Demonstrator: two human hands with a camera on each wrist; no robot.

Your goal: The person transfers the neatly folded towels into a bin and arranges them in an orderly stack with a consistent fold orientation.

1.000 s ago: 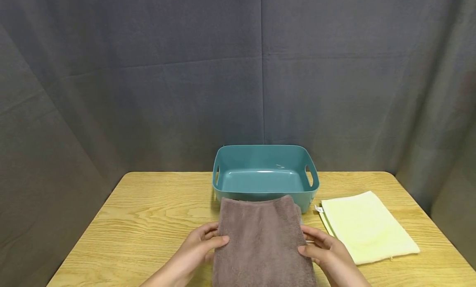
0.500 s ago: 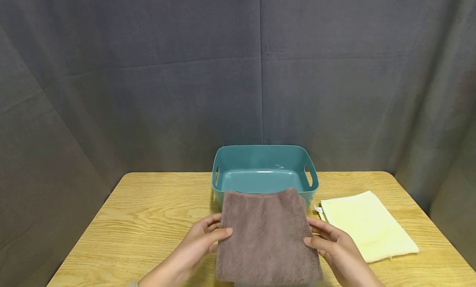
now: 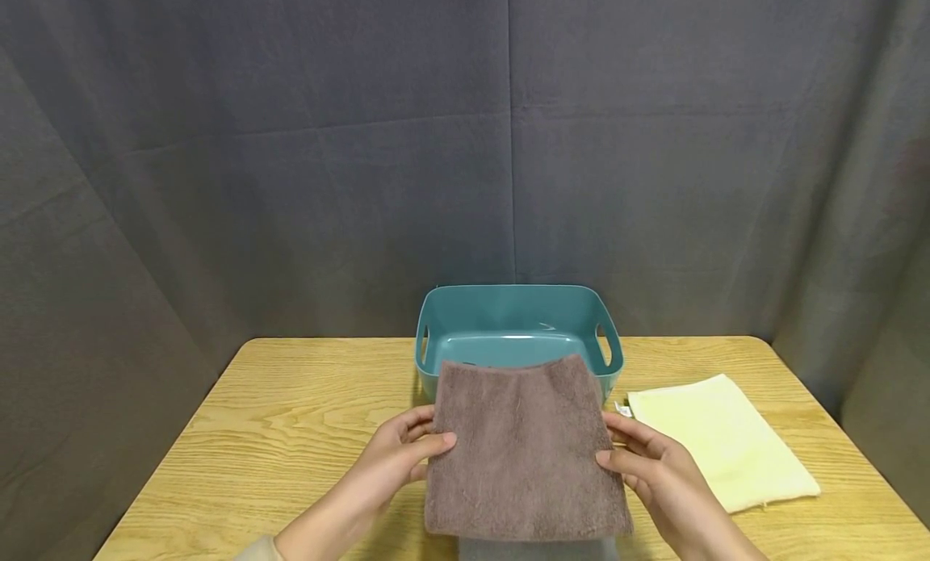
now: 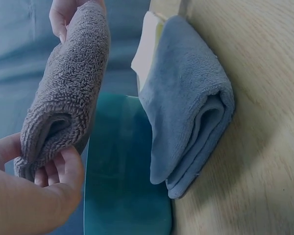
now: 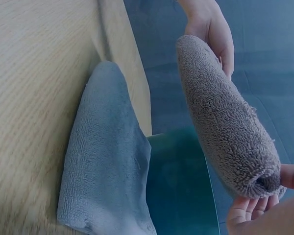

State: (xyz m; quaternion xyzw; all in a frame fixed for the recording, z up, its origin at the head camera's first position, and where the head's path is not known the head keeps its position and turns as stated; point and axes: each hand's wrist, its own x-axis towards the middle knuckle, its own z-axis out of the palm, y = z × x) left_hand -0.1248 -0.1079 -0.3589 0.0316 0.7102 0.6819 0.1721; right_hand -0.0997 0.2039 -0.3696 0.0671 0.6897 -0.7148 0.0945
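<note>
A folded brown towel (image 3: 525, 448) hangs above the table, held flat between both hands. My left hand (image 3: 407, 452) grips its left edge, thumb on top and fingers underneath. My right hand (image 3: 643, 456) grips the right edge the same way. The towel's far edge overlaps the near rim of a teal plastic bin (image 3: 517, 328), which looks empty. In the wrist views the brown towel (image 4: 63, 98) (image 5: 225, 127) is lifted clear of a folded grey-blue towel (image 4: 186, 117) (image 5: 105, 156) lying on the table below it.
A folded pale yellow towel (image 3: 719, 440) lies on the wooden table (image 3: 291, 432) to the right of the bin. The grey-blue towel's edge (image 3: 538, 549) shows at the table's near edge. Dark curtains hang behind.
Both hands have lifted the brown towel and carried it away from me toward the bin; its far edge now overlaps the bin's near rim, and the grey-blue towel beneath is uncovered.
</note>
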